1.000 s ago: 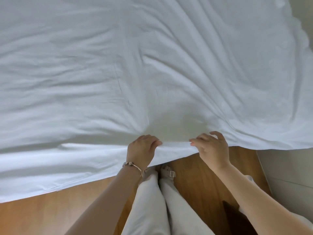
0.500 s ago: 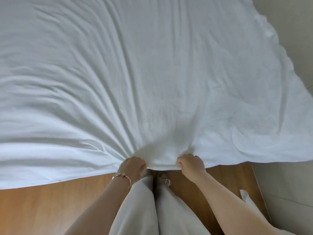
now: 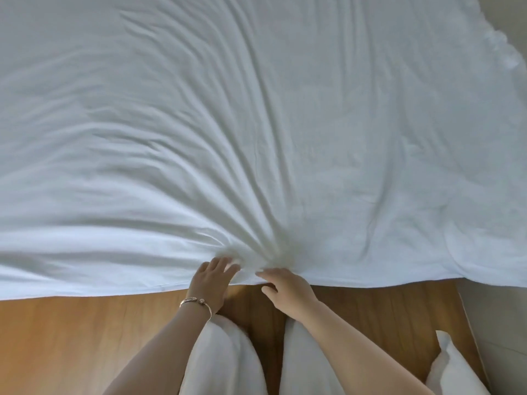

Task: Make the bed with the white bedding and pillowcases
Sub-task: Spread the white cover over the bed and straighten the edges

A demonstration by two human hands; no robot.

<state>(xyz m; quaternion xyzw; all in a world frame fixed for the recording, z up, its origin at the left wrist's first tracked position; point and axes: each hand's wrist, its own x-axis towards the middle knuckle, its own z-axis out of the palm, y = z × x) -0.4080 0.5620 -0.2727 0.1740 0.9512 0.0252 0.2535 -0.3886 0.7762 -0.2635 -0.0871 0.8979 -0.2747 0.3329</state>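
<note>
Your left hand (image 3: 212, 279) and right hand (image 3: 285, 289) rest with loose, spread fingers on the near edge of the white sheet (image 3: 256, 124); it covers the bed; folds fan from there, likely from tugging it flat.

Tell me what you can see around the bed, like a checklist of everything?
Surface: bed covered by a white sheet, wrinkled, with creases fanning out from the near edge.
Job's things: sheet edge hangs over the near side above the wooden floor; a white pillow lies on the floor at lower right.
Clutter: nothing seen.
Hands: left hand rests on the sheet's near edge, fingers fairly straight; right hand touches the edge beside it, fingers relaxed. Neither plainly grips the cloth.
Cables: nothing seen.
Surroundings: pale wall at right; a bracelet on the left wrist; white trousers below.
</note>
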